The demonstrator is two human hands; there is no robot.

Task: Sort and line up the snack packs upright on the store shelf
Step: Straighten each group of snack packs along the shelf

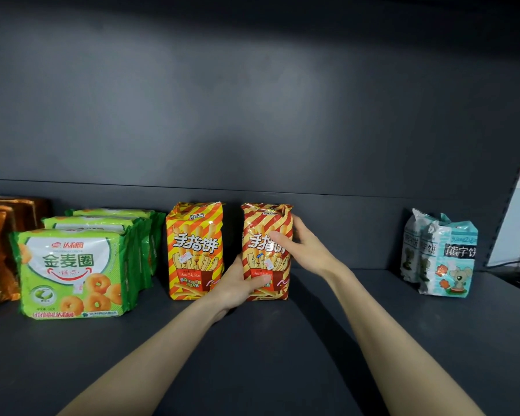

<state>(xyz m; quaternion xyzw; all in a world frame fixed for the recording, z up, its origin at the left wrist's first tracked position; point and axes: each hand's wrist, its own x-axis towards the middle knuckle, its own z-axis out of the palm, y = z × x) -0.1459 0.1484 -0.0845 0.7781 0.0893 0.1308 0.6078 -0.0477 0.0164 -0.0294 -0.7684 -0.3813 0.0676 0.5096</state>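
Note:
A red-and-yellow striped finger-biscuit pack (264, 232) stands upright in the middle of the dark shelf (282, 355). My left hand (237, 283) grips its lower left corner, thumb across the front. My right hand (303, 247) holds its upper right side, thumb on the front and fingers behind. Just to its left stands an orange-and-yellow striped pack of the same kind (195, 250), upright and untouched. A row of green ring-biscuit packs (72, 271) stands further left, one behind another.
Brown-orange packs (0, 244) crowd the far left edge. Two or three pale blue bear-biscuit packs (442, 253) stand at the right, with open shelf between them and my hands. A shelf side panel (517, 211) and a cable close the right end.

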